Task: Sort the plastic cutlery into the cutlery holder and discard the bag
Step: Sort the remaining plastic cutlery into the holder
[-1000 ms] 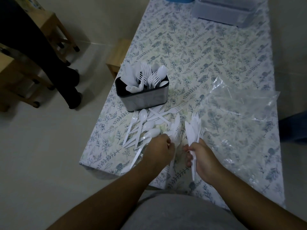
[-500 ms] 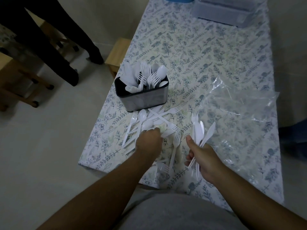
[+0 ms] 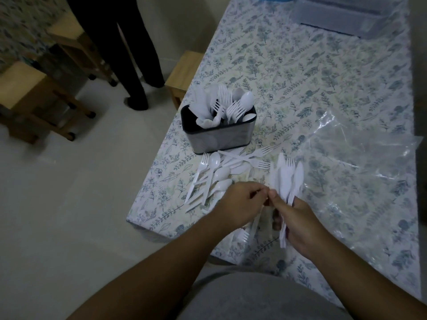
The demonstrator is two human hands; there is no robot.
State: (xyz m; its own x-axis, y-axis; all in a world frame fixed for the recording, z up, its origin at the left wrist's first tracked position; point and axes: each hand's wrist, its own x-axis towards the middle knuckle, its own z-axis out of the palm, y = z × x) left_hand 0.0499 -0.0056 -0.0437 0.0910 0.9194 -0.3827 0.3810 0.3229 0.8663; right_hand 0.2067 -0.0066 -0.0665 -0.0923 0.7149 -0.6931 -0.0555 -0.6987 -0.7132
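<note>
A dark metal cutlery holder (image 3: 221,137) stands on the floral table, filled with white forks, spoons and knives (image 3: 226,105). In front of it lies a loose pile of white plastic cutlery (image 3: 219,174). My right hand (image 3: 300,225) grips an upright bundle of knives and forks (image 3: 288,179). My left hand (image 3: 240,204) has its fingers curled against my right thumb and seems to pinch one white piece, mostly hidden. One fork (image 3: 242,235) lies below my left hand. The clear plastic bag (image 3: 360,162) lies flat to the right.
The table's near-left corner (image 3: 147,225) is just left of my left hand. A grey plastic container (image 3: 346,17) sits at the far end. A person's dark-trousered legs (image 3: 129,54) stand on the floor beside a wooden stool (image 3: 184,70) and wooden chairs (image 3: 34,93).
My left hand left the pile and came right until it met my right thumb. The bundle in my right hand stands more upright. The person on the floor has walked closer.
</note>
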